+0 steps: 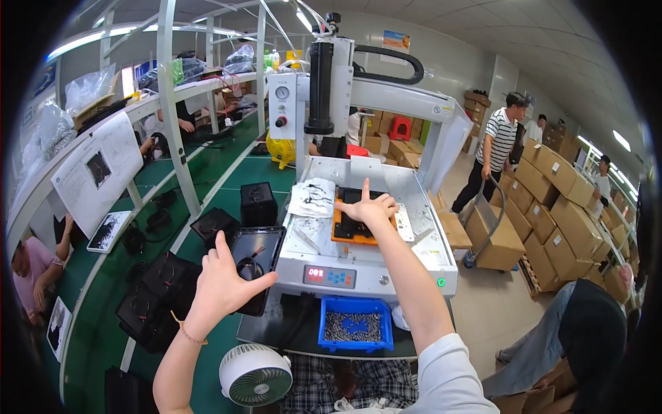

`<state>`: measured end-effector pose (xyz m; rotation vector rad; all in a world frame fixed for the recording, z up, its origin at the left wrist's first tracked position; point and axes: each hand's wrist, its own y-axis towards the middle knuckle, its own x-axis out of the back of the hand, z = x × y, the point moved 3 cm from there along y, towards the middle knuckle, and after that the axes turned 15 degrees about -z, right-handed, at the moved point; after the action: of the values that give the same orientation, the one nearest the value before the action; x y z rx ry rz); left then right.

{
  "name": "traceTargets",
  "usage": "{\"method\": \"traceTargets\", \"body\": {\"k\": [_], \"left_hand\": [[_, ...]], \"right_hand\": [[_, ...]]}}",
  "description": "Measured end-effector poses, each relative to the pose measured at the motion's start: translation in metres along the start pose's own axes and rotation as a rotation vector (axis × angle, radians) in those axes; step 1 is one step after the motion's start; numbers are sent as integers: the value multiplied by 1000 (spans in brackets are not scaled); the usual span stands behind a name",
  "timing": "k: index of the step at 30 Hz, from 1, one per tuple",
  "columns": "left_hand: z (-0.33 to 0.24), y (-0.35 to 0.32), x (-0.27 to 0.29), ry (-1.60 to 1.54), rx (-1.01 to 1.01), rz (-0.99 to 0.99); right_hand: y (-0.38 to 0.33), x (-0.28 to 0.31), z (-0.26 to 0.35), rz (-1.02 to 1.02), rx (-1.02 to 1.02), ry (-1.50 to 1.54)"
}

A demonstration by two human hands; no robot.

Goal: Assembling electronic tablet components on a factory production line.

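The frame [355, 240] is orange, the tray [258, 241] black, the tub [345, 344] blue, the bench [255, 169] green, and one shirt [498, 131] has black-and-white stripes.

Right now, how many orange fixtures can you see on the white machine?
1: the orange fixture is on the bed of the white machine, with the right hand over it. No other is visible.

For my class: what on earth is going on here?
The person's left hand is spread at a black rectangular tray with wires, the right hand over an orange rectangular fixture on a white metal machine. Whether either hand grips is unclear. A blue plastic bin of small dark pieces stands in front of the machine.
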<state>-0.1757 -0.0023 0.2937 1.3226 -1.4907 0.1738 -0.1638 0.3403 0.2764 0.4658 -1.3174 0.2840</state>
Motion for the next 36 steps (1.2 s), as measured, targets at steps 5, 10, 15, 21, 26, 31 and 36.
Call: {"method": "traceTargets", "body": {"k": [5,10,15,21,26,31,36], "left_hand": [[-1,-17,7,-35,-43,-21],[-13,-28,7,-60,-95,-43],[-44,-35,5,-152,-138,-4],[-69,-44,1,-138,-217,52],[-71,-59,3,-150,-231,65],[-56,-65,12,-88,-244,76],[-47,-63,9,-69,-239,74]], "right_hand": [[-35,48,-71,-380,155,205],[-106,14,-212,-817,491,433],[-159,-29,-259,-785,528,340],[-106,27,-157,-742,714,753],[-16,-1,-77,-577,806,447],[-13,-18,-37,-426,916,561],[-12,-14,-41,-465,853,560]]}}
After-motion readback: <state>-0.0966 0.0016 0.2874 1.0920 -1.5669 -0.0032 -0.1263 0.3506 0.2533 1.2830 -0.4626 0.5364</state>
